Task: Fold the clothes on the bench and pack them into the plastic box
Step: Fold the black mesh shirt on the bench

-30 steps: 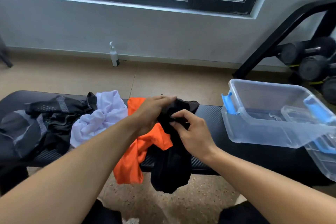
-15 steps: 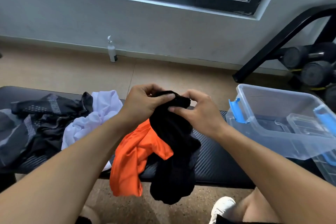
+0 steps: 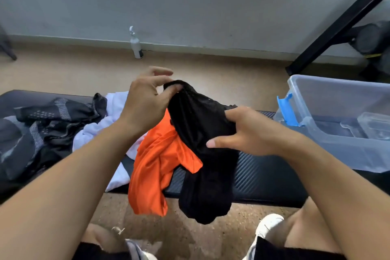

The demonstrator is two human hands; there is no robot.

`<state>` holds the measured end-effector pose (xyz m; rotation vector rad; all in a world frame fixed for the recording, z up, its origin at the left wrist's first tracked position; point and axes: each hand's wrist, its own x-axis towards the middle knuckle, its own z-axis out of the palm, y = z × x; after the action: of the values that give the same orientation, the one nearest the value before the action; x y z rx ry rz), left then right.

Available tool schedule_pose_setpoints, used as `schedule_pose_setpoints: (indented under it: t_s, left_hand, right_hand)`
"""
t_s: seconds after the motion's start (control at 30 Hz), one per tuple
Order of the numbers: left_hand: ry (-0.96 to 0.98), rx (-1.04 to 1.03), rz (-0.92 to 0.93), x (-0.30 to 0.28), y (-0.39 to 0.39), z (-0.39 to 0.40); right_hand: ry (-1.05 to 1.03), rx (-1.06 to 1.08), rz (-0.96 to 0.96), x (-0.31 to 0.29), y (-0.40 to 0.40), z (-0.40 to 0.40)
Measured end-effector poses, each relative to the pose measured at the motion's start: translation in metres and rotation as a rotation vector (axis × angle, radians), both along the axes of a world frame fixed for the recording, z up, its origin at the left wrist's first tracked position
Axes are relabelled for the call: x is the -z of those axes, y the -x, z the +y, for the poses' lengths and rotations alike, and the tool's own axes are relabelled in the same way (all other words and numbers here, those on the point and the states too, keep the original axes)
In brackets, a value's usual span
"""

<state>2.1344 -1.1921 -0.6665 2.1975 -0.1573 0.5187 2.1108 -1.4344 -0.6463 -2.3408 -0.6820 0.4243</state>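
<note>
A black garment [image 3: 200, 137] hangs in front of the bench [image 3: 259, 175], held up by both hands. My left hand [image 3: 145, 103] pinches its top edge between thumb and fingers. My right hand [image 3: 247, 131] grips its right side lower down. Under it an orange garment [image 3: 156, 167] drapes over the bench's front edge. A white garment [image 3: 114, 124] and a black-and-grey patterned garment [image 3: 48, 124] lie crumpled on the bench to the left. The clear plastic box [image 3: 333, 145] with blue latches stands open at the bench's right end.
A smaller clear container [image 3: 373, 126] lies inside the box. A white pump bottle [image 3: 136, 45] stands on the floor by the wall. A black slanted frame [image 3: 337, 25] and dumbbells [image 3: 371, 38] are at the far right. My knees and white shoes [image 3: 268, 226] are below the bench.
My hands have moved apart along the black garment: the left lifted its top edge, the right slid down to its right side. The view tilted downward.
</note>
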Motion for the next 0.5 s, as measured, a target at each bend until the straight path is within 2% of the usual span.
schedule_pose_setpoints:
  t_s: [0.1,0.17,0.27,0.33,0.4,0.5]
  left_hand:
    - [0.192,0.046,0.057,-0.004,0.001,-0.005]
    - [0.25,0.211,0.131,-0.011,0.008,-0.009]
    - [0.195,0.485,0.316,-0.016,0.023,-0.016]
    - [0.156,0.508,0.339,-0.017,0.03,-0.017]
    - [0.22,0.462,0.366,-0.028,0.036,-0.015]
    - [0.263,0.486,0.472,-0.054,0.04,-0.009]
  right_hand:
    - [-0.259,-0.008,0.007,0.0,0.008,0.002]
    - [-0.418,0.045,-0.048,0.001,0.01,0.005]
    - [-0.528,0.098,-0.139,-0.002,0.014,0.007]
    - [-0.58,0.15,-0.128,-0.01,0.016,0.005]
    - [-0.554,0.183,-0.121,-0.022,0.016,0.004]
    - [-0.24,0.188,-0.085,-0.047,0.008,-0.004]
